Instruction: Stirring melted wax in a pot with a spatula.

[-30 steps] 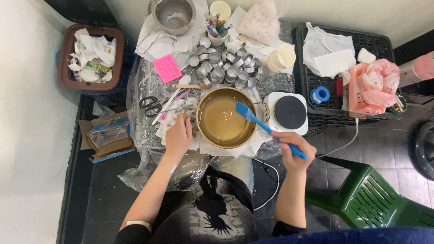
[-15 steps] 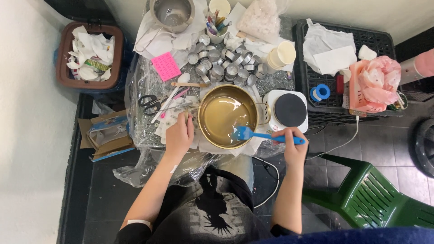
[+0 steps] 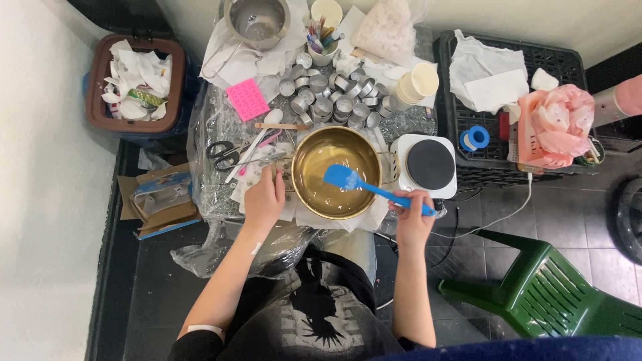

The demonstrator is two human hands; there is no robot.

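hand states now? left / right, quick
Left hand: closed on the gold pot handle at its rim.
Right hand: closed, holding the blue spatula.

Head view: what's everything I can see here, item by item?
Pot: one, brass-coloured, table centre.
Spatula: one, blue, blade in the pot.
Hot plate: one, white with black top, right of pot.
Small tins: many, silver, behind the pot.
Scissors: one, black, left of pot.
Pink pad: one, back left.
Metal bowl: one, silver, far edge.
Bin: one, brown, full of paper, left.
Crate: one, black, right.
Tape roll: one, blue, on crate.
Chair: one, green, lower right.
Left hand: at the pot's left rim.
Right hand: grips the spatula handle.
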